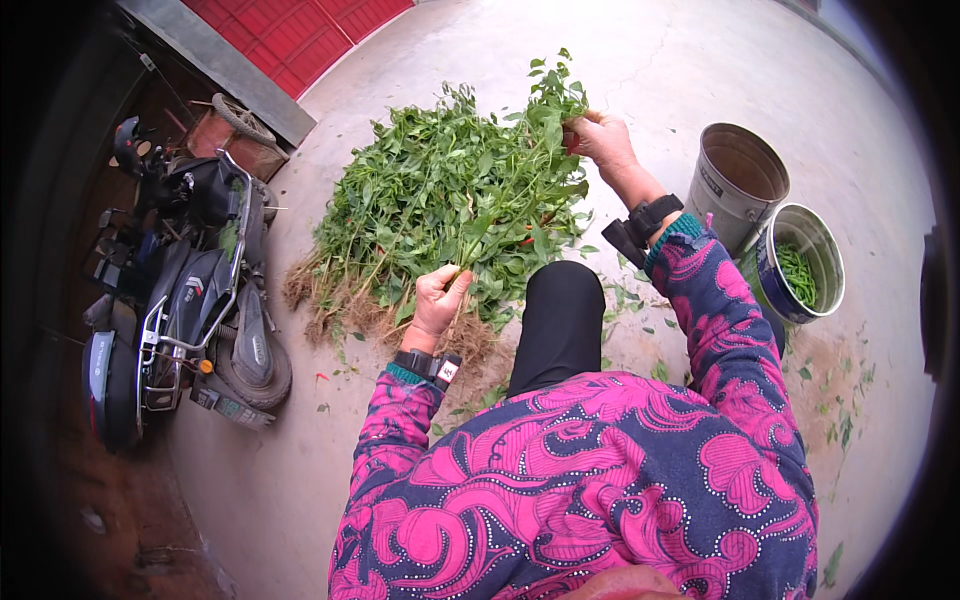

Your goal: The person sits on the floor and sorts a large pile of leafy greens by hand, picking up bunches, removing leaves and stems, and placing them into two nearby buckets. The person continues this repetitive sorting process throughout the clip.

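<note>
My left hand (439, 304) is closed around the lower stems of an uprooted pepper plant (491, 217), just above brown roots. The stems slant up and right to a leafy top. There my right hand (600, 142) pinches the foliage, and something red, perhaps a chili pepper, shows under its fingers. Behind and beneath lies a broad heap of pulled pepper plants (420, 172), leaves away from me and roots toward me. A few red chili peppers (527, 241) show among the leaves. What my right fingertips hold exactly is partly hidden.
To the right stand a tall metal bucket (705, 176) and a smaller bucket (763, 262) holding green chili peppers (796, 276). A parked electric scooter (195, 300) is at the left, with a wheelbarrow (236, 139) behind it. Loose leaves litter the concrete floor (847, 450).
</note>
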`<action>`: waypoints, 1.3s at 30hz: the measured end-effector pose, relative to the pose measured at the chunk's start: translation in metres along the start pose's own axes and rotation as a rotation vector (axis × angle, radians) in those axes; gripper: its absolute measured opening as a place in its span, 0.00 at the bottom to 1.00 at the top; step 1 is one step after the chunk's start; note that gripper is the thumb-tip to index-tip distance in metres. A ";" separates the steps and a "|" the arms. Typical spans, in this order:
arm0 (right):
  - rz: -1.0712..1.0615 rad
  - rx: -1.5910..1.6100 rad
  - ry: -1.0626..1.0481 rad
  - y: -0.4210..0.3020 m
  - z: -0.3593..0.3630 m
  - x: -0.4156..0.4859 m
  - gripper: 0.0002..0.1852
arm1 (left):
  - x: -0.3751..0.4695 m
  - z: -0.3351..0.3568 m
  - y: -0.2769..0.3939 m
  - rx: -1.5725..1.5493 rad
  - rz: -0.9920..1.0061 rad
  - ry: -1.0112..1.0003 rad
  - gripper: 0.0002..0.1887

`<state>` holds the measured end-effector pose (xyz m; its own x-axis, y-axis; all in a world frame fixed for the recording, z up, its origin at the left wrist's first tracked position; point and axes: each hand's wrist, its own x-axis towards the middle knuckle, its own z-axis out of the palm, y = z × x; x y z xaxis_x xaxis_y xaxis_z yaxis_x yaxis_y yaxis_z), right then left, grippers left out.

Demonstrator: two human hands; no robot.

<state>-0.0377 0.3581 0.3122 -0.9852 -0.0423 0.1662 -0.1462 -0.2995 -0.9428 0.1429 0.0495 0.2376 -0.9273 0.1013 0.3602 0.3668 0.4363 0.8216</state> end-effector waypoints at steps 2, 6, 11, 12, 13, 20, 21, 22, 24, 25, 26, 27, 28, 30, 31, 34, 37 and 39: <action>-0.151 -0.152 0.054 0.000 0.004 0.000 0.15 | 0.006 0.003 0.002 -0.024 -0.090 0.015 0.11; -0.295 -0.358 0.048 0.003 0.026 -0.005 0.14 | 0.033 0.026 0.020 0.210 -0.197 -0.093 0.17; -0.464 -0.728 -0.027 -0.008 0.033 -0.017 0.13 | 0.067 0.056 0.054 0.160 -0.157 0.034 0.17; -0.512 -0.922 0.022 -0.015 0.025 -0.016 0.13 | 0.070 0.053 0.060 0.248 -0.129 0.055 0.17; -0.658 -0.930 0.061 -0.020 0.016 -0.016 0.10 | 0.071 0.049 0.066 0.334 -0.101 0.073 0.17; -0.936 -1.430 -0.069 -0.023 -0.055 -0.010 0.09 | 0.070 0.036 0.096 0.396 0.088 -0.011 0.19; -0.901 -1.455 -0.072 -0.021 -0.062 -0.010 0.09 | 0.071 0.039 0.099 0.410 0.081 -0.013 0.19; -0.750 -1.463 -0.044 -0.020 -0.070 -0.009 0.09 | 0.073 0.044 0.101 0.416 0.089 -0.029 0.19; -0.732 -1.446 -0.053 -0.020 -0.083 -0.009 0.08 | 0.078 0.051 0.103 0.384 0.111 -0.054 0.19; -0.642 -1.430 -0.072 -0.020 -0.089 -0.008 0.08 | 0.080 0.053 0.103 0.406 0.122 -0.064 0.19; -0.739 -1.443 -0.081 -0.021 -0.095 -0.008 0.07 | 0.082 0.055 0.104 0.368 0.105 -0.081 0.19; -0.773 -1.497 -0.069 -0.022 -0.101 -0.009 0.06 | 0.084 0.056 0.104 0.329 0.082 -0.096 0.19; -0.802 -1.541 -0.082 -0.022 -0.106 -0.008 0.04 | 0.085 0.058 0.105 0.299 0.115 -0.080 0.19; -0.894 -1.578 -0.087 -0.020 -0.113 -0.006 0.04 | 0.086 0.065 0.107 0.381 0.087 -0.112 0.19; -0.841 -1.613 -0.088 -0.017 -0.117 -0.004 0.04 | 0.088 0.069 0.108 0.411 0.064 -0.142 0.20; -0.894 -1.587 -0.081 -0.008 -0.132 0.002 0.04 | 0.091 0.081 0.114 0.434 0.113 -0.140 0.20; -0.542 -1.756 0.111 -0.007 -0.164 0.007 0.06 | 0.090 0.073 0.114 0.387 0.133 -0.117 0.21; -0.222 -1.799 0.297 -0.023 -0.214 -0.006 0.07 | 0.083 0.045 0.110 0.308 -0.006 -0.094 0.22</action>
<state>-0.0475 0.5688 0.2713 -0.8889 0.0611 0.4539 0.0288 0.9966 -0.0776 0.1034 0.1457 0.3380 -0.9373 0.1736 0.3022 0.3353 0.6858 0.6460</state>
